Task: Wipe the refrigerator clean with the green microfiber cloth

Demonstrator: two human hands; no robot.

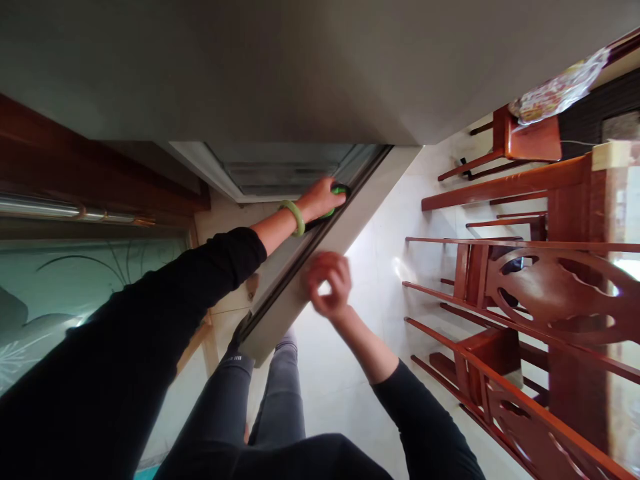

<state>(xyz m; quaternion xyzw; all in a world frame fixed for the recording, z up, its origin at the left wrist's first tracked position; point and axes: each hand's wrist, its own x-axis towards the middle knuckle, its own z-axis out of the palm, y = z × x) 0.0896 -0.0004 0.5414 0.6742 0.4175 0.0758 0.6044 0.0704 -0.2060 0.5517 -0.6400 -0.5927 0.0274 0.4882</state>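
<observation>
My left hand point(323, 197), with a green bangle point(295, 217) on the wrist, is closed on a green-handled tool point(336, 200) pressed against the dark seal along the edge of an open grey fridge door point(320, 257). My right hand point(329, 283) hovers just below, beside the door's edge, fingers curled in a loose ring; it is blurred and I see nothing in it. Both arms wear black sleeves. The fridge's grey body point(280, 67) fills the top of the view.
Red wooden chairs point(525, 313) and a table stand at the right on a pale tiled floor point(380, 227). A frosted glass sliding door point(60, 293) with a wooden frame is at the left. My legs in grey trousers point(280, 393) show below.
</observation>
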